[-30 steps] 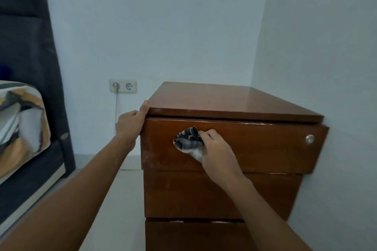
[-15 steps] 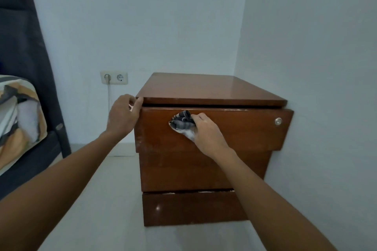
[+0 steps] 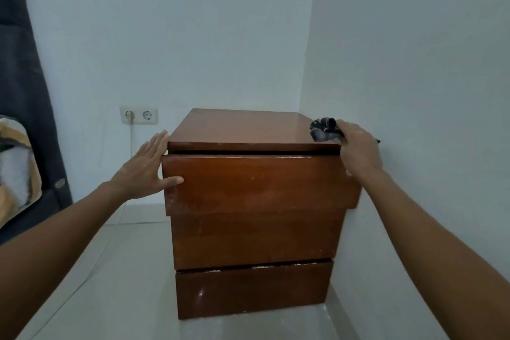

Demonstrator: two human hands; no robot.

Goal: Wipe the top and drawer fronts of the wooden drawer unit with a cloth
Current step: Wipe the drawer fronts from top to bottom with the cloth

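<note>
The wooden drawer unit [image 3: 254,212] stands on the floor [image 3: 110,270] in the corner of the room, its right side close to the wall. The right hand [image 3: 358,149] holds a bunched dark cloth [image 3: 323,130] in a closed grip at the right front corner of the unit's top [image 3: 242,127]. The left hand [image 3: 146,171] lies flat with fingers extended against the left edge of the top drawer front [image 3: 256,182], thumb on the face; its grip is wide and holds nothing.

Step in hand, as judged: wiping the top panel.

Recommended procedure:
- Keep the left hand braced on the left edge so that the unit does not shift and the protruding top drawer does not slide.
- Flatten the cloth under the palm to increase contact area.
- Work from the right front corner toward the left edge in overlapping passes, then toward the rear edge.
- Cover the front lip of the top before moving down to the three drawer fronts.
</note>
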